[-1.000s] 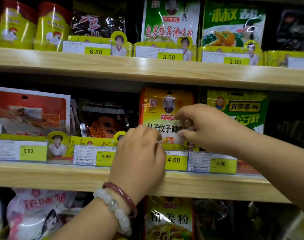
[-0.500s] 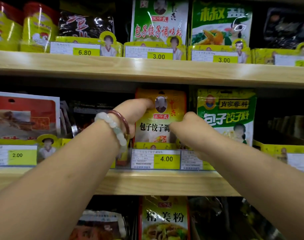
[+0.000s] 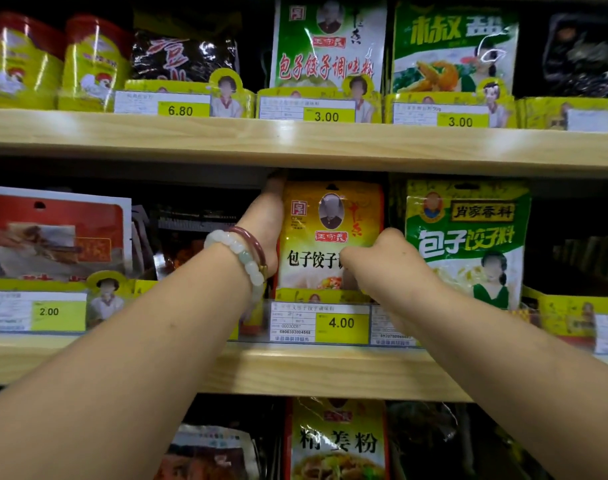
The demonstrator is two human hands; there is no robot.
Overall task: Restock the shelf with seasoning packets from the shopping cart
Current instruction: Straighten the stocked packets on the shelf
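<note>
Head view shows both hands, left hand and right hand, reaching behind the yellow packet above the 4.00 tag, grip hidden, cart unseen, so remaining stock can't be judged.

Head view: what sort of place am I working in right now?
Most likely a grocery shop aisle: wooden shelves lined with seasoning packets, such as the yellow packet that both hands reach around, and yellow price tags like the 4.00 tag along the edges.
</note>
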